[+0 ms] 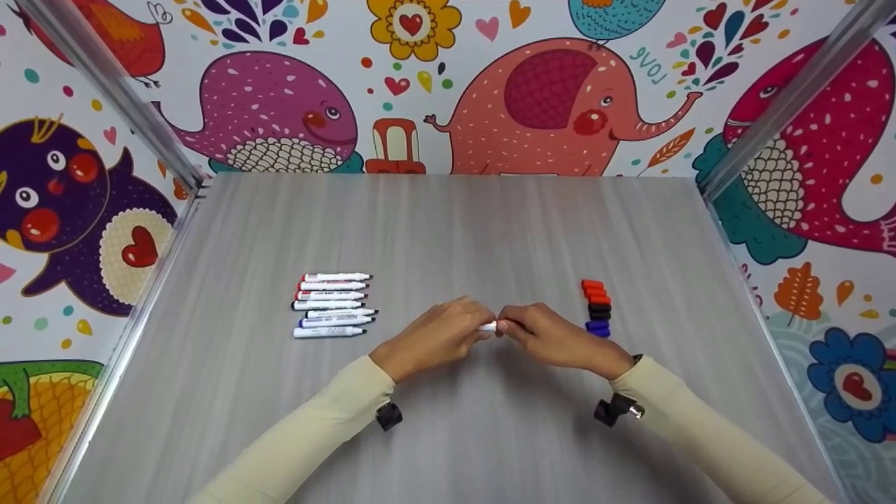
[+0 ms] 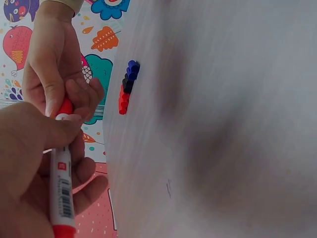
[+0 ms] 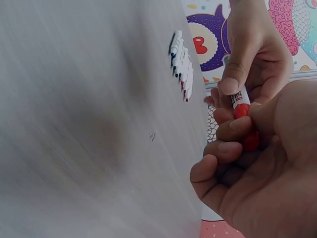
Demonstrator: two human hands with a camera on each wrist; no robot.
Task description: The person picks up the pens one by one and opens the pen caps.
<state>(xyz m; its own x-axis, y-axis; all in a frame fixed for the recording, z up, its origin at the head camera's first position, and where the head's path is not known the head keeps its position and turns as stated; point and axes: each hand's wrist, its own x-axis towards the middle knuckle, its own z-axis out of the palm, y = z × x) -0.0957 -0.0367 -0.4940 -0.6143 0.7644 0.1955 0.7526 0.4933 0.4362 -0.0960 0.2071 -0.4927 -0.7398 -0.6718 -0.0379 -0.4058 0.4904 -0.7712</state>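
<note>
Above the middle of the table, my left hand (image 1: 441,332) grips the barrel of a white whiteboard marker (image 2: 62,183) with a red end. The fingers of my right hand (image 1: 556,339) pinch the red cap (image 3: 250,142) at the marker's other end, partly hidden by them. Both hands meet at this cap in the head view. On the left lies a neat column of several uncapped whiteboard markers (image 1: 330,305), tips toward the right. To the right, just past my right hand, several loose caps (image 1: 599,308) lie in a column: red, then black, then blue.
The grey wood-grain table (image 1: 462,231) has metal frame posts (image 1: 784,105) at its back corners. Walls printed with cartoon animals (image 1: 546,105) stand behind it and at both sides. Each forearm wears a small black camera mount (image 1: 389,416).
</note>
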